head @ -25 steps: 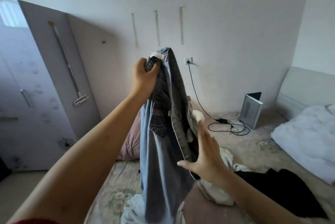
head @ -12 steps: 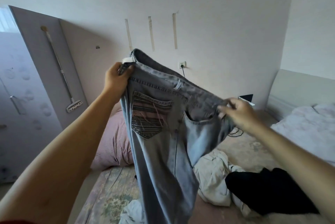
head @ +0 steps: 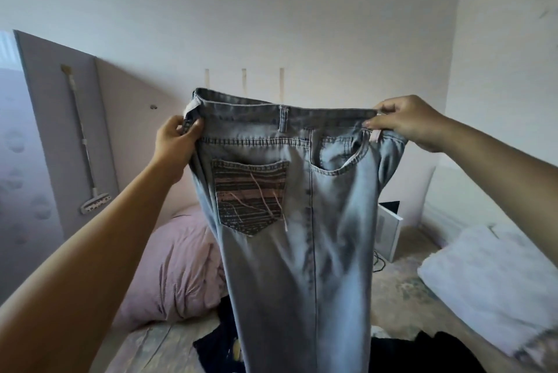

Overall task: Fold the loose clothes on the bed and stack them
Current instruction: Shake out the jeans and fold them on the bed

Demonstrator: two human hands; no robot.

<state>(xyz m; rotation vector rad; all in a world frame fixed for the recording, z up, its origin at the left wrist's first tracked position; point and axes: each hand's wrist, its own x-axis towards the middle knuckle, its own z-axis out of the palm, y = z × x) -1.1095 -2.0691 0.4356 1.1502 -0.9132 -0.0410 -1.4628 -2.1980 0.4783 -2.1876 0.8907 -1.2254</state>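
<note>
Soft, dim daylight, cool bluish cast; brightest patch at window strip (head: 7, 46) far left of jeans (head: 287, 221). Jeans backlit, mottled grey shading down legs. No glare, no hard shadows. Wide-angle bend: wardrobe panel (head: 60, 131) left of jeans leans inward, walls curve. White bedding (head: 489, 282) right of jeans smeared, soft. Slight overall blur, fine detail lost.

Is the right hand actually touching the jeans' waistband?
Touching. The head view shows the right hand pinching one end of the jeans waistband.
</note>
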